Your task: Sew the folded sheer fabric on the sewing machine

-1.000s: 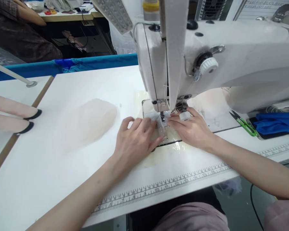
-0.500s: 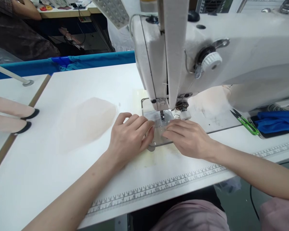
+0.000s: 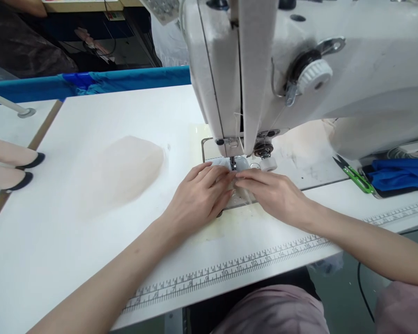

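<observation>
Both hands meet in front of the presser foot of a white sewing machine. My left hand is closed, its fingertips pressed together just left of the foot. From the right, my right hand is closed too, thumb and fingers pinched close to the left fingertips. Between them shows a bit of thin, see-through fabric, its edges hard to make out and mostly covered by the fingers. A sheer pale fabric piece lies flat on the white table to the left.
Green thread snips and blue cloth on a dark tray are at the right. A printed ruler runs along the front edge. Two skin-toned rods with black ends jut in from the left. Another person sits beyond the blue cloth edging.
My left hand has moved right and slightly forward, closer to my right hand and the presser foot. The view has shifted a little, bringing the machine head nearer.
</observation>
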`<action>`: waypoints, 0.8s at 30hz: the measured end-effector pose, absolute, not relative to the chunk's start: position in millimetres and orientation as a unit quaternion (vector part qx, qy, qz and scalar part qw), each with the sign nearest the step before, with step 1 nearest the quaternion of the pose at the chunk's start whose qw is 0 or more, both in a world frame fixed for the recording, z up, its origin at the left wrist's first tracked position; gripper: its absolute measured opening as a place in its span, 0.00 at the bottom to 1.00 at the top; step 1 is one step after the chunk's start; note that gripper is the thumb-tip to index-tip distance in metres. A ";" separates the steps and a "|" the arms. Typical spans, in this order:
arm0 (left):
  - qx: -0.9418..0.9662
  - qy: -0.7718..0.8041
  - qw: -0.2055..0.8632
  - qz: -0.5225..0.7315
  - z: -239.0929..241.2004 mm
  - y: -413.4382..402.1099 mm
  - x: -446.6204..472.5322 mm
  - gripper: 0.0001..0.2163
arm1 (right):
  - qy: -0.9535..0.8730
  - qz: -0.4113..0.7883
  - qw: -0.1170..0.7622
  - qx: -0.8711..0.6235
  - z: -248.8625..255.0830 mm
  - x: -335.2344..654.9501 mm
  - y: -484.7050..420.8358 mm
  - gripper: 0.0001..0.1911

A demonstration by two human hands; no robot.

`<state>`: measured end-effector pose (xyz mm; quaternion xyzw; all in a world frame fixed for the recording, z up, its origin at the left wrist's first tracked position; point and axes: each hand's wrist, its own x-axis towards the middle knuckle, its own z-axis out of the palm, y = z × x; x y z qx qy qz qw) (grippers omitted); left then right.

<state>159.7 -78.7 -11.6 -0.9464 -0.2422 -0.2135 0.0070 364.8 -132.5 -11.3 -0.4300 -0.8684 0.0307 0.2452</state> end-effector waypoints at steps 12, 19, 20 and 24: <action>-0.954 -0.225 0.067 -0.185 -14.5 -83.4 158.1 0.18 | -0.866 -0.074 0.180 -0.460 -12.1 367.6 -126.8 0.11; -0.954 -0.227 0.074 -0.181 -12.0 -86.9 163.0 0.19 | -0.860 -0.128 0.150 -0.470 -11.3 368.6 -125.9 0.13; -0.954 -0.229 0.072 -0.180 -11.5 -87.1 163.3 0.19 | -0.860 -0.132 0.151 -0.469 -11.1 368.4 -125.6 0.13; -0.954 -0.229 0.077 -0.178 -10.7 -87.3 163.1 0.19 | -0.863 -0.141 0.146 -0.463 -11.6 368.9 -125.0 0.14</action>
